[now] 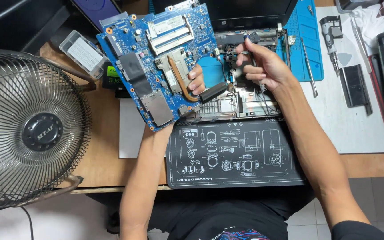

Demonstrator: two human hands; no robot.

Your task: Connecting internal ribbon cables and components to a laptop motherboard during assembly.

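A blue laptop motherboard [156,58] with a copper heat pipe and silver memory slots is lifted above the desk. My left hand [196,80] grips it from beneath, fingers curled over its right edge near the heat pipe. My right hand [263,66] reaches into the open laptop base [245,104], fingers pinching small dark cables or a part near the hinge area; what it pinches is too small to tell. The laptop's dark screen [245,11] stands behind.
A metal desk fan [27,129] fills the left. A black printed work mat [236,153] lies in front, a blue mat [307,40] at the back right with a metal pry tool [310,66]. A clear plastic box [83,53] sits behind the board; tools lie at the right.
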